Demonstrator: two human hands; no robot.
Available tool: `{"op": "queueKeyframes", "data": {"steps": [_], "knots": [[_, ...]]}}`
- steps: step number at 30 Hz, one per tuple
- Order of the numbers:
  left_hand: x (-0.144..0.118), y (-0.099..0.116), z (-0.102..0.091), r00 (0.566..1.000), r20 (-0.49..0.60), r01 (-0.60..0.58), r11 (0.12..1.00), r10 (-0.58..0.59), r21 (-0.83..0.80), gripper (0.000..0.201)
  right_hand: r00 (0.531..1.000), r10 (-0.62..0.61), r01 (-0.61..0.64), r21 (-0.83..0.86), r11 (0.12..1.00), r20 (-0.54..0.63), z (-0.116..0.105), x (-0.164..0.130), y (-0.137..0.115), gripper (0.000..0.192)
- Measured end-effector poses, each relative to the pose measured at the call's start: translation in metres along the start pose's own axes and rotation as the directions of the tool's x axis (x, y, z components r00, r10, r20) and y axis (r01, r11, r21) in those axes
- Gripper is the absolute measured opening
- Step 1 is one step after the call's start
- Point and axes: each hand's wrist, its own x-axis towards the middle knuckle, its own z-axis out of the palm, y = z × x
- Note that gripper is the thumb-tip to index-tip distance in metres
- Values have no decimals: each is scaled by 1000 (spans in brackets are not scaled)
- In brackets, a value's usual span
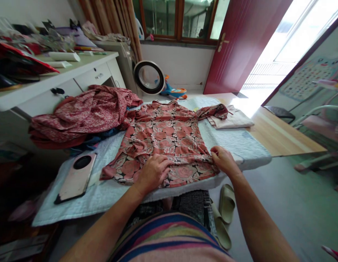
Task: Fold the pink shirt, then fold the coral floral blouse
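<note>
We have a floral blouse (165,140) spread flat on a pale quilted cover (109,189) that lies over a wooden table (278,134). Our left hand (154,173) presses palm down on the blouse's hem near the front edge of the cover, fingers curled loosely over the cloth; whether it grips a fold we cannot tell. Our right hand (223,160) sits at the hem's right corner, fingers closed and pinching the fabric there, close to the cover's front-right edge.

The blouse's collar points toward the far edge, and its right sleeve reaches onto a folded beige garment (233,118) lying toward the far right of the cover. To the left of the blouse, a heap of red patterned clothes (84,114) crowds the far-left corner and touches the blouse's left shoulder. A pink phone (77,178) lies face down near the front-left edge, just beside the blouse's left hem corner but apart from it.

Open room on the cover shows as a strip along the front edge left of our left hand, and a wider bare patch to the right of the blouse, between it and the cover's right edge. Beyond that edge the bare wood runs on to the right. Below the front edge, a pair of slippers (225,214) rests on the floor
</note>
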Motion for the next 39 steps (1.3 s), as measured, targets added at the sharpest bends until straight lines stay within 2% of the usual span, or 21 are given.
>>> {"op": "queueKeyframes", "data": {"steps": [3,6,8,10,13,17,20,22,25,28,33,39], "knots": [[10,-1,3,999,-36,42,997,-40,67,44,998,42,-39,-67,997,48,3,15,-11,24],[18,1,5,992,76,91,993,-97,75,56,989,101,-86,-137,987,107,6,28,-20,30],[20,3,4,981,157,109,992,-118,63,57,983,110,-84,-169,982,147,4,31,-22,35],[23,4,3,973,189,118,991,-129,69,57,981,108,-72,-209,975,163,0,31,-22,31],[25,5,-1,969,218,104,991,-119,82,51,980,108,-55,-300,952,165,-10,27,-17,26],[26,11,-3,946,322,24,998,-43,63,17,963,73,40,-411,911,258,-21,33,-10,24],[25,16,-4,938,347,-4,998,-18,62,19,946,75,72,-432,899,314,-23,55,-14,26],[24,19,-5,936,353,-14,998,-8,58,21,951,59,79,-421,904,304,-19,76,-23,30],[23,20,-8,928,372,-19,998,-2,53,20,961,74,37,-387,921,268,-8,107,-36,35],[22,17,-12,915,404,-1,1000,-9,23,19,954,104,5,-361,933,282,4,127,-40,38],[20,15,-14,906,423,28,999,-14,-27,22,950,109,-2,-347,938,291,14,136,-32,36],[20,18,-13,904,427,14,1000,-15,7,20,959,146,-43,-381,924,245,11,133,-26,33]]}}
